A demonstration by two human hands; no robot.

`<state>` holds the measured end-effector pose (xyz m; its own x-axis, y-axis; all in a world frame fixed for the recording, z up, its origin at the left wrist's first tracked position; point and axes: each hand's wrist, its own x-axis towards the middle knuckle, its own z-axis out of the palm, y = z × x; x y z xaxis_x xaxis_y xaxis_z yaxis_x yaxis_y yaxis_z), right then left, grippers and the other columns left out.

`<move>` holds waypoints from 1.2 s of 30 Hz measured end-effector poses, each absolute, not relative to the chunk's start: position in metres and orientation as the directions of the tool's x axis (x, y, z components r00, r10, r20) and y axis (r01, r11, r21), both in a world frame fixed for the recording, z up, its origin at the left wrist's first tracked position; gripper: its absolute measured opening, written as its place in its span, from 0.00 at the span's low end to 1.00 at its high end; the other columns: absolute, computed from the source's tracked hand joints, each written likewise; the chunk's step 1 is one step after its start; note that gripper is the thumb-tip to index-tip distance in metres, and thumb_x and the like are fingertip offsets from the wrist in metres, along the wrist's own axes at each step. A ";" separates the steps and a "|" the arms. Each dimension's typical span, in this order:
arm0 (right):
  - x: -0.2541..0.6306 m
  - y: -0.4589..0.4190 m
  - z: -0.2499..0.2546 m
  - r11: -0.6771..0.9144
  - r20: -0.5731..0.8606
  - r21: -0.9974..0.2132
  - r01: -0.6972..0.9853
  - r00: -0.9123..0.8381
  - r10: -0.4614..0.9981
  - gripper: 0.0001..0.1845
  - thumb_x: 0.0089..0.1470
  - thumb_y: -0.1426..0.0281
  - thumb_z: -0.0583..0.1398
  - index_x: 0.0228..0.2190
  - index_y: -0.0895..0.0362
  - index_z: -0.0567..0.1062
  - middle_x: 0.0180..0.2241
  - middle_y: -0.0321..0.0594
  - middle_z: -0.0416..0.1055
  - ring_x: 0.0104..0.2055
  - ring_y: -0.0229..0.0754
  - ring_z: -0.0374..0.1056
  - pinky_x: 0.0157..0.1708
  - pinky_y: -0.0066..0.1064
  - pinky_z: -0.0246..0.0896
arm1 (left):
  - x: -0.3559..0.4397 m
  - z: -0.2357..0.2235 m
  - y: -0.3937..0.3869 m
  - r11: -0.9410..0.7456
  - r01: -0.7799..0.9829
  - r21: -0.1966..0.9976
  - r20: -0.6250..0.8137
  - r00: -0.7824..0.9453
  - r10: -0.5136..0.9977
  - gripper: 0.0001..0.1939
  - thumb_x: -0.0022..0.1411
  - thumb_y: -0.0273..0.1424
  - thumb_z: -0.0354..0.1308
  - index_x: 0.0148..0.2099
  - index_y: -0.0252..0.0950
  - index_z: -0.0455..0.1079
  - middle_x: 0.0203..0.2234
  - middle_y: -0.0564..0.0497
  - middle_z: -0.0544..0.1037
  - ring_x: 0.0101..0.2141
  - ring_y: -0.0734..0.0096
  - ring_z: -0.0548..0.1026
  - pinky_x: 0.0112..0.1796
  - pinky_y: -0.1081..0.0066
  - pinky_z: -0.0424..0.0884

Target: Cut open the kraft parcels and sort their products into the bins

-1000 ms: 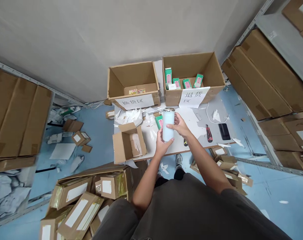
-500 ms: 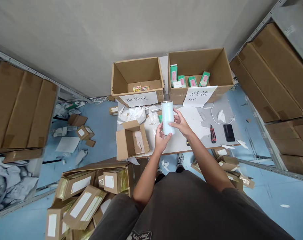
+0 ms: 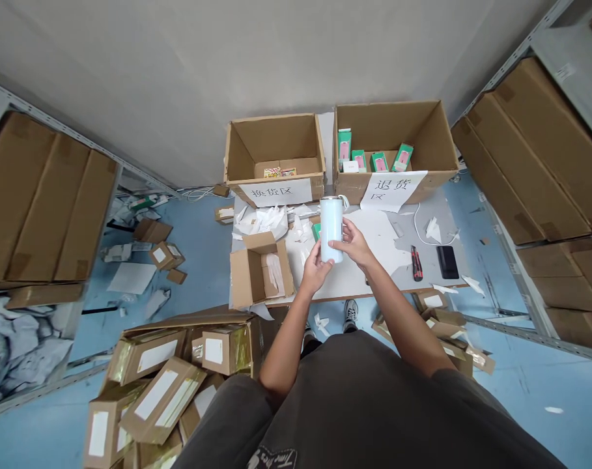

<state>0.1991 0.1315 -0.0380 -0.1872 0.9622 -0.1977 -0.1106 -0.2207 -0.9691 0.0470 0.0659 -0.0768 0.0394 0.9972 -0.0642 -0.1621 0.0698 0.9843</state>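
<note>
I hold a pale blue tumbler with a metal lid (image 3: pixel 331 225) upright over the white table (image 3: pixel 354 277). My left hand (image 3: pixel 315 268) cups its bottom from below. On the tumbler's right side, my right hand (image 3: pixel 354 242) grips the body. A small open cardboard box (image 3: pixel 260 270) with white paper inside sits on the table just left of my hands. A green carton (image 3: pixel 316 230) lies partly hidden behind the tumbler.
Two large open boxes with paper signs stand at the table's back, the left one (image 3: pixel 275 156) nearly bare, the right one (image 3: pixel 392 146) holding green cartons. A box cutter (image 3: pixel 415 262), phone (image 3: pixel 447 260), torn paper (image 3: pixel 264 221), floor parcels (image 3: pixel 163 384) and shelved cartons (image 3: pixel 36 208) surround me.
The tumbler and both hands stay over the table, the grip shifting only slightly. The view has drifted a little left and down.
</note>
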 end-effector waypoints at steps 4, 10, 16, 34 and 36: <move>0.195 0.126 -0.038 -0.203 -0.190 -0.973 -0.111 -0.120 0.974 0.62 0.35 0.52 0.79 0.68 0.46 0.61 0.52 0.44 0.75 0.52 0.55 0.75 0.48 0.46 0.77 | 0.042 -0.075 0.061 0.098 -0.039 0.994 -0.098 0.012 0.995 0.54 0.56 0.47 0.76 0.77 0.47 0.54 0.71 0.41 0.62 0.61 0.52 0.73 0.58 0.54 0.75; 0.196 0.125 -0.036 -0.187 -0.184 -0.981 -0.045 -0.078 0.980 0.62 0.36 0.52 0.79 0.68 0.46 0.61 0.58 0.48 0.70 0.56 0.54 0.72 0.53 0.47 0.74 | 0.044 -0.086 0.057 0.130 -0.093 0.987 -0.126 0.040 0.991 0.51 0.58 0.46 0.74 0.76 0.43 0.54 0.69 0.38 0.65 0.59 0.54 0.74 0.60 0.53 0.73; 0.206 0.134 -0.034 -0.175 -0.175 -0.980 0.096 0.012 0.985 0.53 0.41 0.52 0.75 0.65 0.49 0.65 0.56 0.47 0.72 0.49 0.51 0.72 0.51 0.46 0.73 | 0.042 -0.120 0.048 0.143 -0.041 0.989 -0.140 0.073 0.988 0.48 0.58 0.50 0.72 0.74 0.43 0.59 0.67 0.39 0.68 0.60 0.53 0.73 0.61 0.52 0.70; 0.236 0.146 -0.085 -0.220 -0.216 -0.973 0.075 0.052 0.975 0.50 0.43 0.51 0.74 0.64 0.47 0.63 0.54 0.44 0.73 0.50 0.50 0.72 0.48 0.42 0.75 | 0.023 -0.245 0.268 0.128 0.893 0.432 -0.522 0.132 0.842 0.53 0.37 0.32 0.82 0.64 0.32 0.64 0.77 0.30 0.46 0.71 0.33 0.56 0.64 0.49 0.64; 0.236 0.148 -0.082 -0.218 -0.214 -0.974 0.058 0.067 0.975 0.52 0.42 0.52 0.74 0.65 0.47 0.62 0.56 0.45 0.71 0.52 0.51 0.71 0.48 0.42 0.75 | 0.020 -0.240 0.251 0.057 0.865 0.498 -0.425 0.186 0.886 0.48 0.41 0.31 0.81 0.63 0.33 0.66 0.77 0.32 0.44 0.71 0.39 0.57 0.65 0.52 0.64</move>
